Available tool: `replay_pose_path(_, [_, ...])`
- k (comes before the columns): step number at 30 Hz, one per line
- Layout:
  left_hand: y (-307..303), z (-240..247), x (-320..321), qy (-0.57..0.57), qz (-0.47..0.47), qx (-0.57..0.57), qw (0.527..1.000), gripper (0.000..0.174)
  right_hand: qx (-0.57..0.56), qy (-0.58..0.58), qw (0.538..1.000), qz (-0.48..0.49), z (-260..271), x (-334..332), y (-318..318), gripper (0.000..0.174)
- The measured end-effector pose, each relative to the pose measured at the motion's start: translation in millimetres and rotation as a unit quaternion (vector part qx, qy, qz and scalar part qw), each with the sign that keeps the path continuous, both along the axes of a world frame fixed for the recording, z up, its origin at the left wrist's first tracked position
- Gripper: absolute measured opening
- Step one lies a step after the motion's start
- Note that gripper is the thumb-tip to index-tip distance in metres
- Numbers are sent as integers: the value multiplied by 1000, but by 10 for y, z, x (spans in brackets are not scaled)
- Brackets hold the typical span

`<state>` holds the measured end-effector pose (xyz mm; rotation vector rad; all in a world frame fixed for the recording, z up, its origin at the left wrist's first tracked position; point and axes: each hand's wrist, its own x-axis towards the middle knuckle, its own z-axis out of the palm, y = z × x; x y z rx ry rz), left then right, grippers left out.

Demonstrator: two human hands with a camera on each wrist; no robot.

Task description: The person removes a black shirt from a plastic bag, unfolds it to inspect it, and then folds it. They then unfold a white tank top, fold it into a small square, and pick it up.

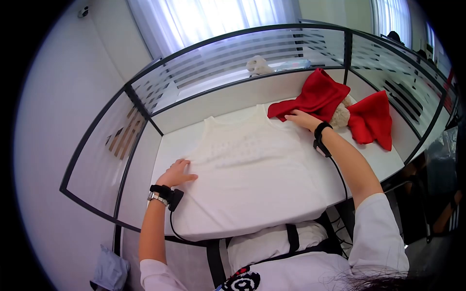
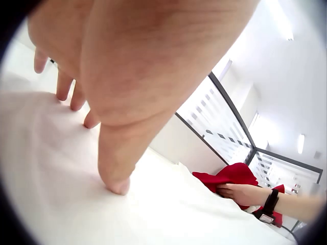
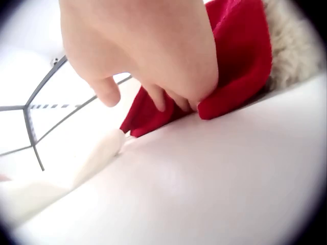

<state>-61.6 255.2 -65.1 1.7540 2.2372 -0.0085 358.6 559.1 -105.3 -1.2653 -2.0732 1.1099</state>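
A white sleeveless top [image 1: 242,169] lies spread out on the table, its neck end toward the far side and faint print across its chest. On its left edge rests my left hand [image 1: 177,174], thumb and fingers spread apart with the fingertips touching the cloth. My right hand [image 1: 303,120] is at the top's far right shoulder, its fingers against the near edge of a red cloth item [image 1: 323,94]. In the right wrist view the thumb stands apart from the other fingers, and the red fabric [image 3: 235,66] lies beside and behind them.
Beige fluffy material [image 1: 341,115] shows between the red item and a second red piece [image 1: 371,121] at the right. A low partition with a dark frame [image 1: 233,89] borders the table at the back and sides. Beyond it sits a whitish object [image 1: 258,65].
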Motion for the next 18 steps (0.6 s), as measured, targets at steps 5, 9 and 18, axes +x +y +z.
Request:
replay_pose_path(5, [69, -143, -131, -31, -14, -6, 999, 100, 99, -231, 968, 4, 65, 65, 2, 63])
replay_pose_path(9, [8, -212, -271, -36, -3, 15, 999, 100, 121, -275, 952, 66, 146, -2, -350, 61])
replay_pose_path(18, [-22, -172, -158, -82, -43, -12, 996, 110, 168, -380, 876, 244, 227, -28, -1005, 97])
